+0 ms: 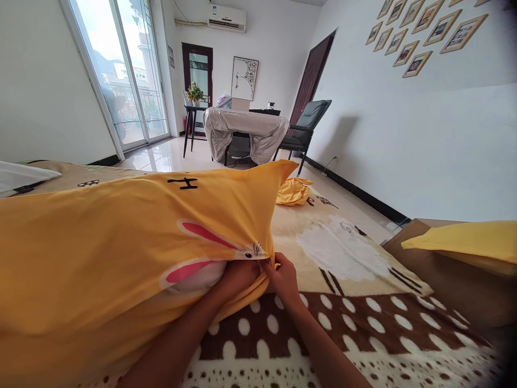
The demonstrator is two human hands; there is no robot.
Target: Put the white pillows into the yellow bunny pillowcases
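A yellow pillowcase (121, 231) with a printed white-and-pink rabbit and a black letter covers the left and middle of the view, bulging as if filled. My left hand (242, 277) reaches to its right end, partly under a fold, with its fingers mostly hidden by the cloth. Beside it, my right hand (283, 275) pinches the pillowcase edge just below the rabbit's face. The two hands are close together. Under the pillowcase lies a patterned blanket (355, 318) in brown, cream and white.
Crumpled yellow cloth (294, 192) lies beyond the pillowcase. On the right, yellow fabric (472, 242) rests on a brown box (444, 285). A white item (24, 178) is at far left. Farther back stand a covered table (246, 119) and a dark chair (305, 126).
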